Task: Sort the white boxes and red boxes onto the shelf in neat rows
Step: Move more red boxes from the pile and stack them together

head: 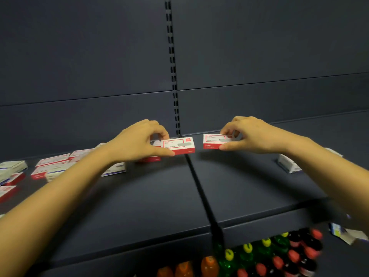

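Far left, on the dark shelf [139, 206]: loose scatter of red boxes [53, 161] and white boxes [13, 166], lying flat, unaligned, some overlapping. Then the left hand [137, 140], curled, thumb at the near edge and fingers over the far edge, pinching the left red box [178, 145] by its left end. Most of that box jutting rightward past the fingertips, just left of the seam between the shelf panels. Resting on the shelf or raised: cannot tell. Across the seam, close but not touching, the right red box [213, 141], pinched at its right end by the right hand [249, 134], thumb below, fingers on top. Farther right, beside the right forearm, a lone white box [288, 165]. Below the shelf edge, blurred coloured bottles [269, 254].
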`<state>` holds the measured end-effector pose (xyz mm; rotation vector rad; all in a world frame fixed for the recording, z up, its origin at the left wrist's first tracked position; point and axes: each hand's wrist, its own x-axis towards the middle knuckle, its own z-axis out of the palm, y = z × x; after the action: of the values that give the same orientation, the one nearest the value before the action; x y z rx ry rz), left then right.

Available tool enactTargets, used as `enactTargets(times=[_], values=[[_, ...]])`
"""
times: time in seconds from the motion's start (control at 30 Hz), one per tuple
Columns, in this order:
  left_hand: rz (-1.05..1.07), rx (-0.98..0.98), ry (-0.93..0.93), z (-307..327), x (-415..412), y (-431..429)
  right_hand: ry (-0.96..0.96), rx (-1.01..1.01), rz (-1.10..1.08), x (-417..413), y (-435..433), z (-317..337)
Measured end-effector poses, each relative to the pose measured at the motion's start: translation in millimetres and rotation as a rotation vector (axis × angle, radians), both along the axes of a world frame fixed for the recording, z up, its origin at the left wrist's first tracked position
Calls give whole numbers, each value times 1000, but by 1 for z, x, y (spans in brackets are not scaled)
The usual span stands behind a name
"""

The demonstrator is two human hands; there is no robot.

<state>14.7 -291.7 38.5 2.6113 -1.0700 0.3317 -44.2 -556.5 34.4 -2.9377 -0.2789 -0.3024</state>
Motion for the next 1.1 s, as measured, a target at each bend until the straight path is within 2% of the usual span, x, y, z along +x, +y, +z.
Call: enactTargets(times=[0.37,0.8,1.1], values=[[29,-140,72,6,-20,-148,32,22,55,-15,-149,17],[-27,-117,28,9,-34,-265,29,82,20,-30,-262,8],[-37,-93,18,8,-47,-371,36,65,31,-48,-378,9]])
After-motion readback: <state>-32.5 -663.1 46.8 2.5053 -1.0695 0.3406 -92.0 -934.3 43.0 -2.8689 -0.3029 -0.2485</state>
